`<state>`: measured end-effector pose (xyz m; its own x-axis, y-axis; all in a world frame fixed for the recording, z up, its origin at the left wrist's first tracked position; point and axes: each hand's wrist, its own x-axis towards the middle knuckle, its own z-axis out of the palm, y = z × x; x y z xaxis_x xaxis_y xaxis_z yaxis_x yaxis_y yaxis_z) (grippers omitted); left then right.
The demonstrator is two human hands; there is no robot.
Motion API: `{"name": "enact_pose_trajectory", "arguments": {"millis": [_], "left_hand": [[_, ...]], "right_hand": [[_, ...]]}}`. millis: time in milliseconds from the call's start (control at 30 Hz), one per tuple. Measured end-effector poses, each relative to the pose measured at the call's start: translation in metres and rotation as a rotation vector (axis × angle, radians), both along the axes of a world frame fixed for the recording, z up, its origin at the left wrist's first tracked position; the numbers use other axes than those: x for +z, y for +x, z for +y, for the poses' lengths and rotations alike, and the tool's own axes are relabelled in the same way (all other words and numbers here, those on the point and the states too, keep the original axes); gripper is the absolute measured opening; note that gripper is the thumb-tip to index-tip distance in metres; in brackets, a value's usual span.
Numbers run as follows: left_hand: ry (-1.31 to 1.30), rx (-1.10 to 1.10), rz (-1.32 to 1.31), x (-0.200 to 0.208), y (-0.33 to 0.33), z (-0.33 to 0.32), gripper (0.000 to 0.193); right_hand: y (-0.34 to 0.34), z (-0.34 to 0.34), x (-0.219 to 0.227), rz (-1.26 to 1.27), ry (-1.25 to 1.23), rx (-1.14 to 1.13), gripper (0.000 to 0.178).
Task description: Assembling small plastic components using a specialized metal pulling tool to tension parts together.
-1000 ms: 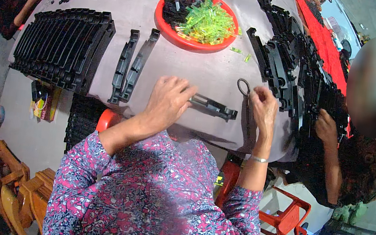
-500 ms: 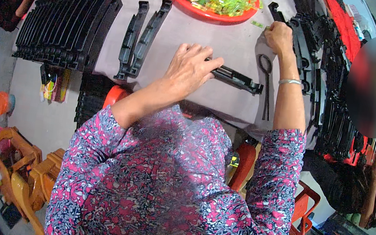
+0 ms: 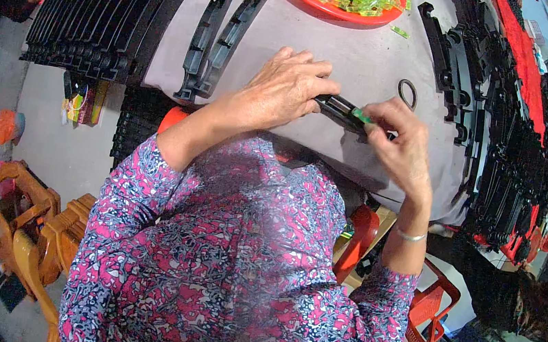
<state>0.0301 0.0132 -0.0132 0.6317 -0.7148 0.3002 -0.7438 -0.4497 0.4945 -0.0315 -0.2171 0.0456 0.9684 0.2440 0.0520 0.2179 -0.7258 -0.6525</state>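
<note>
My left hand [image 3: 286, 91] grips the left end of a black plastic bar [image 3: 339, 107] with recesses along it, which rests at the table's near side. A small green translucent vial [image 3: 361, 116] is pinched between the thumb and fingers of my right hand [image 3: 404, 141], right over the bar. Whether the vial sits in a recess cannot be made out. The bar's right end is partly behind my right hand. Beyond that hand shows the dark loop handle [image 3: 407, 93] of a thin tool, its shaft hidden.
A red basin [image 3: 340, 13] of green and yellow vials stands at the far side, with a loose vial [image 3: 400, 32] near it. Two black bars [image 3: 238, 24] lie left of centre. Stacked bars [image 3: 111, 15] fill the far left; more bars [image 3: 499, 145] pile up on the right.
My right hand has come back from near the basin's right side to the bar, now with a green vial in its fingers. My left hand still holds the bar.
</note>
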Motion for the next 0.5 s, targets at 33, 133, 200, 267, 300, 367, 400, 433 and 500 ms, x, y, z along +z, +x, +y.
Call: {"name": "enact_pose_trajectory", "arguments": {"millis": [33,133,200,267,300,367,400,433,500], "left_hand": [[-0.020,0.003,-0.008,0.001,0.000,-0.001,0.032],[-0.040,-0.002,-0.008,0.002,0.000,-0.001,0.029],[-0.037,-0.009,-0.003,0.002,0.000,-0.001,0.029],[-0.040,-0.024,0.017,0.001,0.002,-0.003,0.028],[-0.054,-0.029,0.002,0.001,0.003,-0.003,0.029],[-0.066,-0.031,-0.011,0.001,0.004,-0.002,0.029],[-0.068,-0.033,-0.015,0.001,0.004,-0.002,0.029],[-0.070,-0.037,-0.019,0.000,0.004,-0.002,0.030],[-0.077,-0.040,-0.013,0.001,0.005,-0.002,0.031]], "right_hand": [[-0.005,0.007,0.001,-0.015,-0.024,-0.032,0.019],[-0.006,0.019,0.001,-0.038,-0.082,-0.045,0.020],[-0.004,0.022,0.000,-0.051,-0.115,-0.022,0.019],[0.001,0.024,0.002,-0.064,-0.203,0.015,0.019],[0.003,0.025,0.004,-0.062,-0.204,0.016,0.019],[0.009,0.028,0.009,-0.015,-0.200,0.045,0.018],[0.011,0.030,0.010,-0.014,-0.200,0.047,0.018],[0.013,0.031,0.010,-0.021,-0.242,0.058,0.018],[0.017,0.035,0.009,-0.028,-0.283,0.070,0.019]]}}
